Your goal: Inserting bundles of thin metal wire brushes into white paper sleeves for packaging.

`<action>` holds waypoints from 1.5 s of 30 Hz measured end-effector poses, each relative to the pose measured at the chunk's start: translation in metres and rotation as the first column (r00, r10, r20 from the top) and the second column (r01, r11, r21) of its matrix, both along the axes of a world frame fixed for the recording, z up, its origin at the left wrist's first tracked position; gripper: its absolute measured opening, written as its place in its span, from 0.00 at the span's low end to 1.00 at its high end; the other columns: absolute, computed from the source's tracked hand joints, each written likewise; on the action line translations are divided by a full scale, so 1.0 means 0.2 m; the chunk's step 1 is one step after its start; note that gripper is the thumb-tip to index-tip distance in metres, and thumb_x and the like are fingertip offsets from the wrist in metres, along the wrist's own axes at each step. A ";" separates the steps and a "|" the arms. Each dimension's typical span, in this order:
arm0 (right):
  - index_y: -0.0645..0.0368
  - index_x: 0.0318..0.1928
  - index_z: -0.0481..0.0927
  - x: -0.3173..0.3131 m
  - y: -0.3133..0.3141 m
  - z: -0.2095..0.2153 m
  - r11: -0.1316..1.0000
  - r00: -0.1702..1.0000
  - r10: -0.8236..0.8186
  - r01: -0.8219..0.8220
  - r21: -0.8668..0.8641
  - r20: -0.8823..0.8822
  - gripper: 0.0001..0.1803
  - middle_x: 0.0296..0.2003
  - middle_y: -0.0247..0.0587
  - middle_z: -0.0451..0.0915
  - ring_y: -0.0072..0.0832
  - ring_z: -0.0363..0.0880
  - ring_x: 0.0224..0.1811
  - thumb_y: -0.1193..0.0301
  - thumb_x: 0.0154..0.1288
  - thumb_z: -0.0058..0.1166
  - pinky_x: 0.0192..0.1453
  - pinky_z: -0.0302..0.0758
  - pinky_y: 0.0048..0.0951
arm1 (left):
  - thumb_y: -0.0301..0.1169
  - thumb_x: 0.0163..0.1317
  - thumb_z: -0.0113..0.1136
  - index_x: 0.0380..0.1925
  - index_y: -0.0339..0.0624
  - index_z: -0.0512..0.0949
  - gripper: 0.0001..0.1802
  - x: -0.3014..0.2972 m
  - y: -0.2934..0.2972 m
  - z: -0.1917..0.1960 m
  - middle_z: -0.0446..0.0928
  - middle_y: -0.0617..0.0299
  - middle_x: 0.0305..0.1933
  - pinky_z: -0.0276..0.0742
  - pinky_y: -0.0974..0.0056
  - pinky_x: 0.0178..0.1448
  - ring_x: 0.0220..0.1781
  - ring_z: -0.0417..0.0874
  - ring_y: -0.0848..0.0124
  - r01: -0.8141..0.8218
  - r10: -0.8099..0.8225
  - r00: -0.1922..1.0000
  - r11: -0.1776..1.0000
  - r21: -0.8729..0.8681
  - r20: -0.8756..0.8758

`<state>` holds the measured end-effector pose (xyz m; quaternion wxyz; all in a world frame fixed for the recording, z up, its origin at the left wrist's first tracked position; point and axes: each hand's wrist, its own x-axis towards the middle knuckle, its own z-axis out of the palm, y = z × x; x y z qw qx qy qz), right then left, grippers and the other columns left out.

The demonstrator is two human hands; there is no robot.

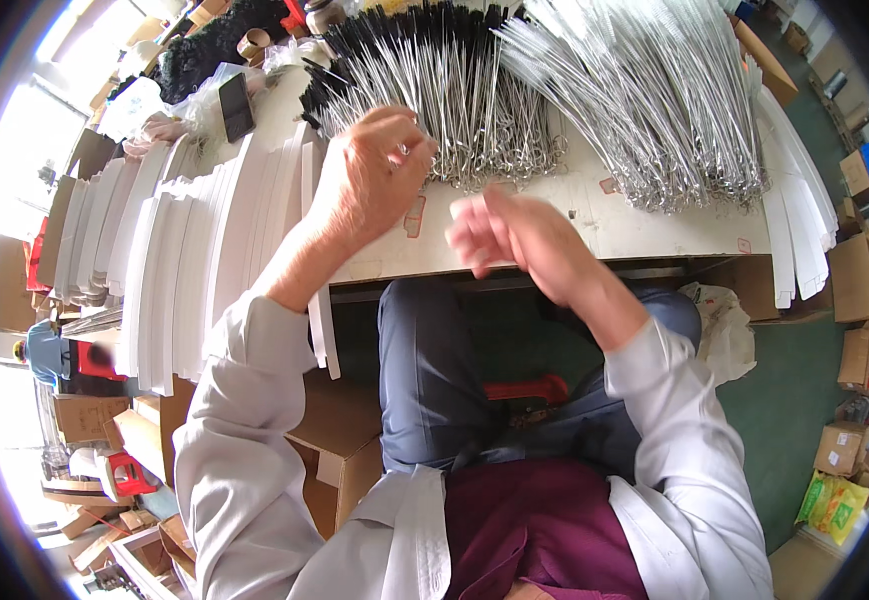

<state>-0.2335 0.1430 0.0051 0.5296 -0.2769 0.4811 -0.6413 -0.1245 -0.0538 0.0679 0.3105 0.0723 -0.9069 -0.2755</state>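
Note:
My left hand (380, 165) is over the table at the near edge of a pile of black-bristled wire brushes (455, 110). Its fingers are curled together, and whatever they may hold is hidden. Slightly smeared by motion, my right hand (520, 240) hovers at the table's front edge, fingers loosely stretched toward the left with nothing visible in them. The brushes have thin metal stems with looped ends that point toward me. A second pile, of white-bristled wire brushes (655, 120), lies to the right.
Long white strips (185, 250) stand in rows on the left, with more white strips (795, 190) at the table's right end. A dark phone (237, 107) lies at the back left. Beneath are an open cardboard box (340, 450) and a white plastic bag (723, 335).

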 end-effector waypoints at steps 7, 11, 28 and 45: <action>0.72 0.61 0.75 -0.12 -0.46 0.12 0.982 0.936 -0.172 0.189 -0.027 0.307 0.28 0.46 0.50 0.85 0.34 0.84 0.45 0.55 0.87 0.38 0.55 0.81 0.36 | 0.25 0.63 0.65 0.33 0.34 0.80 0.05 0.18 0.20 -0.06 0.80 0.44 0.54 0.86 0.53 0.48 0.44 0.87 0.48 0.130 -0.118 0.990 0.974 -0.184 0.074; 0.72 0.55 0.79 -0.07 -0.41 0.08 0.974 0.924 -0.204 0.226 -0.030 0.322 0.19 0.36 0.45 0.84 0.32 0.82 0.36 0.67 0.84 0.43 0.47 0.82 0.33 | 0.23 0.59 0.66 0.31 0.35 0.78 0.05 0.25 0.29 -0.09 0.78 0.41 0.58 0.85 0.54 0.52 0.52 0.86 0.51 0.201 -0.180 0.979 0.918 -0.342 0.092; 0.63 0.39 0.88 -0.45 0.58 0.04 0.660 0.446 -0.706 0.695 -0.284 -0.550 0.14 0.20 0.26 0.73 0.14 0.66 0.23 0.68 0.78 0.54 0.28 0.65 0.24 | 0.23 0.62 0.68 0.43 0.36 0.84 0.09 -0.10 0.59 -0.09 0.86 0.50 0.41 0.86 0.61 0.45 0.40 0.91 0.59 0.396 -0.387 0.906 0.918 -0.024 0.172; 0.66 0.37 0.84 -0.45 0.78 -0.05 0.633 0.416 -0.723 0.719 -0.286 -0.552 0.14 0.19 0.29 0.71 0.14 0.64 0.23 0.68 0.79 0.55 0.28 0.64 0.25 | 0.30 0.65 0.66 0.48 0.42 0.87 0.12 -0.92 0.70 -0.18 0.84 0.50 0.26 0.85 0.59 0.38 0.30 0.90 0.61 0.227 -0.220 0.969 0.972 -0.059 0.116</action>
